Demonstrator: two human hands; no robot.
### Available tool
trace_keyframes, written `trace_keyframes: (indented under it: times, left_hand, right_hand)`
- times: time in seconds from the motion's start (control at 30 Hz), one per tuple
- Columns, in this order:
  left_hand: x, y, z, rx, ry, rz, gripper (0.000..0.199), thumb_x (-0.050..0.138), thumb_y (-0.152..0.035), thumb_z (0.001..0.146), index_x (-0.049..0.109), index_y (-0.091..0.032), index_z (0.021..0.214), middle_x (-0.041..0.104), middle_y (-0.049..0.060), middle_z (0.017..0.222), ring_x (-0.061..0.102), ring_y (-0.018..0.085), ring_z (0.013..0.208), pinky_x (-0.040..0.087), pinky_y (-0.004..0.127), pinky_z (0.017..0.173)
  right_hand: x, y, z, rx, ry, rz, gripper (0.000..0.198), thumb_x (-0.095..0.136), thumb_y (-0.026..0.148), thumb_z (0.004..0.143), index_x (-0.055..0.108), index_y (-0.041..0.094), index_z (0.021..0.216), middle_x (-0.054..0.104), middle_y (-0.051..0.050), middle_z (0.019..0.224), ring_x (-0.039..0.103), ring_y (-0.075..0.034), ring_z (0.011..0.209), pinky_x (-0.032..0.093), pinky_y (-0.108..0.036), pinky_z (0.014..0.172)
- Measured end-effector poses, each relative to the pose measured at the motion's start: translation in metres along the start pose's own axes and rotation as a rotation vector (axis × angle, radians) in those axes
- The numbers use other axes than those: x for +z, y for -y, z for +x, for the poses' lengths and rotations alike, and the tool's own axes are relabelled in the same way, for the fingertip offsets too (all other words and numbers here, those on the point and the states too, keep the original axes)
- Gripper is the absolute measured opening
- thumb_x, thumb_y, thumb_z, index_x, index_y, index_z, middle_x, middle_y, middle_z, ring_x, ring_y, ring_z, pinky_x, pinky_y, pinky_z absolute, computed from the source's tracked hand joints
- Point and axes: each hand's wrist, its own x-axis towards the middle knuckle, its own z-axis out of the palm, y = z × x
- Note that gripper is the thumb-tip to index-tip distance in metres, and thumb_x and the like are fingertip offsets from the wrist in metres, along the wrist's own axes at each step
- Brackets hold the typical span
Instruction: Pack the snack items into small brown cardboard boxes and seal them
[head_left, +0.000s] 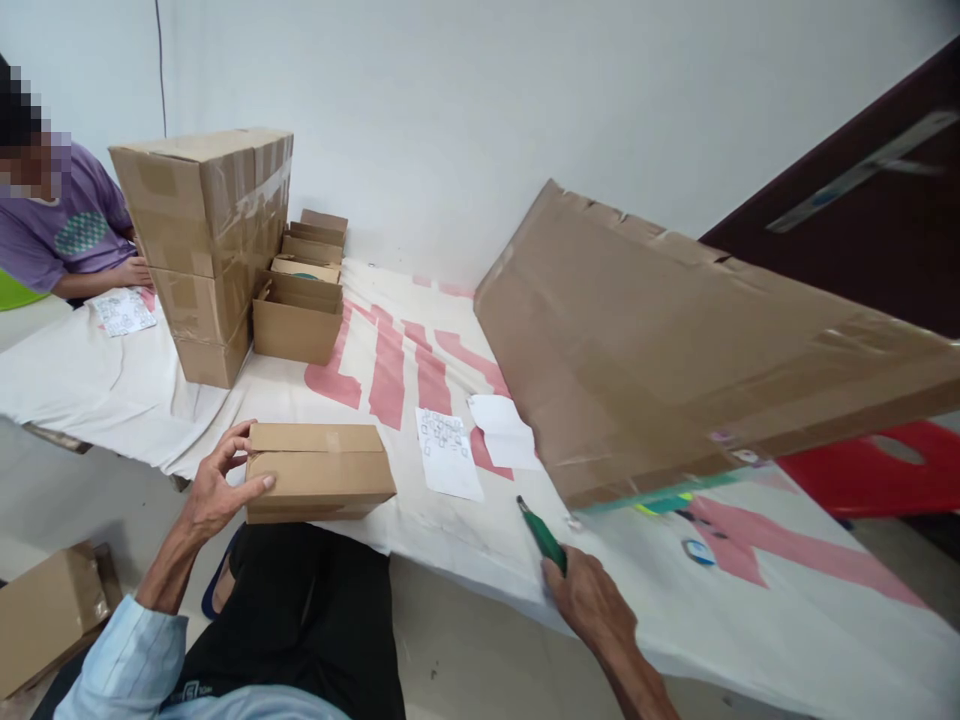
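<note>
A small closed cardboard box [322, 470] rests at the near edge of the cloth-covered table, a lid seam running along its top. My left hand [217, 485] grips its left end, with the thumb on the near side and the fingers around the far corner. In my right hand [589, 595] is a green utility knife [541, 532], its narrow tip pointing up and left over the table. Whether the blade is out is too small to tell. Between box and knife lies a paper with drawn shapes [448, 455], beside a folded white sheet [504, 432].
Taped cartons [217, 235] stand stacked at the left, beside several open boxes [298, 315]. A large cardboard sheet [675, 350] leans over the table's right side, near a small tape roll [699, 552]. A co-worker [67, 225] sits far left. Another carton [52, 610] is at lower left.
</note>
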Motion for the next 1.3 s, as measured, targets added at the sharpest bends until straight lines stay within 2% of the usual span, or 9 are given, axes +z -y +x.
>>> trace_keyframes:
  times: [0.1, 0.17, 0.2, 0.3, 0.4, 0.53, 0.8, 1.07, 1.3]
  left_hand:
    - [0.0, -0.001, -0.002, -0.006, 0.008, 0.023, 0.045, 0.086, -0.055, 0.077, 0.064, -0.022, 0.1, 0.046, 0.018, 0.165, 0.048, 0.04, 0.151, 0.049, 0.054, 0.117]
    - [0.0, -0.002, -0.003, -0.014, 0.016, 0.028, 0.046, 0.086, -0.055, 0.078, 0.064, -0.022, 0.102, 0.045, 0.018, 0.166, 0.048, 0.039, 0.151, 0.048, 0.055, 0.117]
    - [0.0, -0.002, -0.004, -0.017, 0.018, 0.027, 0.046, 0.086, -0.055, 0.079, 0.064, -0.022, 0.104, 0.044, 0.018, 0.167, 0.048, 0.039, 0.152, 0.048, 0.055, 0.118]
    - [0.001, -0.005, -0.005, -0.018, 0.017, 0.021, 0.046, 0.085, -0.055, 0.08, 0.065, -0.023, 0.106, 0.043, 0.018, 0.168, 0.048, 0.038, 0.152, 0.048, 0.054, 0.118]
    - [0.002, -0.006, -0.006, -0.017, 0.011, 0.017, 0.046, 0.085, -0.054, 0.08, 0.065, -0.023, 0.106, 0.045, 0.018, 0.167, 0.05, 0.038, 0.151, 0.048, 0.053, 0.118]
    - [0.004, -0.005, -0.007, -0.019, 0.0, 0.002, 0.044, 0.087, -0.049, 0.077, 0.065, -0.022, 0.104, 0.045, 0.018, 0.166, 0.049, 0.039, 0.151, 0.048, 0.055, 0.117]
    - [0.006, -0.005, -0.008, -0.032, -0.009, 0.004, 0.037, 0.085, -0.039, 0.076, 0.064, -0.023, 0.102, 0.048, 0.017, 0.164, 0.05, 0.038, 0.149, 0.047, 0.057, 0.116]
    - [0.006, -0.005, -0.007, -0.026, 0.005, -0.005, 0.036, 0.084, -0.04, 0.076, 0.063, -0.023, 0.101, 0.047, 0.016, 0.164, 0.051, 0.038, 0.148, 0.046, 0.056, 0.117]
    - [0.004, -0.009, -0.007, -0.019, 0.023, 0.013, 0.036, 0.082, -0.039, 0.077, 0.062, -0.023, 0.102, 0.047, 0.016, 0.164, 0.049, 0.037, 0.149, 0.047, 0.054, 0.116]
  right_hand:
    - [-0.015, 0.025, -0.008, 0.019, -0.191, 0.17, 0.057, 0.035, 0.047, 0.089, 0.07, 0.012, 0.117, 0.07, -0.028, 0.112, 0.069, -0.044, 0.111, 0.056, -0.055, 0.094]
    - [-0.035, 0.052, -0.015, -0.07, -0.297, 0.377, 0.054, 0.039, 0.051, 0.091, 0.07, 0.015, 0.115, 0.073, -0.023, 0.109, 0.069, -0.04, 0.108, 0.057, -0.051, 0.093]
    - [-0.047, 0.069, -0.02, -0.148, -0.298, 0.485, 0.05, 0.043, 0.054, 0.092, 0.07, 0.017, 0.111, 0.075, -0.019, 0.104, 0.07, -0.037, 0.102, 0.057, -0.048, 0.09]
    - [-0.088, 0.132, -0.036, -0.507, -0.043, 0.677, 0.038, 0.055, 0.055, 0.096, 0.074, 0.022, 0.099, 0.075, -0.007, 0.087, 0.07, -0.027, 0.082, 0.057, -0.036, 0.074]
    - [-0.118, 0.193, -0.047, -0.834, 0.117, 0.676, 0.03, 0.058, 0.046, 0.1, 0.076, 0.022, 0.094, 0.074, -0.004, 0.083, 0.067, -0.021, 0.074, 0.054, -0.031, 0.067]
    - [-0.13, 0.242, -0.047, -1.033, 0.202, 0.588, 0.026, 0.057, 0.037, 0.103, 0.078, 0.022, 0.098, 0.073, -0.004, 0.081, 0.066, -0.019, 0.071, 0.052, -0.03, 0.065]
    - [-0.129, 0.257, -0.032, -1.12, 0.221, 0.471, 0.028, 0.055, 0.037, 0.105, 0.076, 0.021, 0.097, 0.072, -0.003, 0.081, 0.064, -0.017, 0.071, 0.049, -0.03, 0.066]
    - [-0.14, 0.265, -0.026, -1.173, 0.209, 0.362, 0.029, 0.055, 0.037, 0.105, 0.077, 0.021, 0.097, 0.074, -0.005, 0.086, 0.065, -0.018, 0.073, 0.049, -0.03, 0.069]
    - [-0.151, 0.265, -0.017, -1.27, 0.127, 0.168, 0.035, 0.05, 0.042, 0.11, 0.078, 0.021, 0.104, 0.073, -0.005, 0.086, 0.064, -0.017, 0.072, 0.045, -0.029, 0.066]
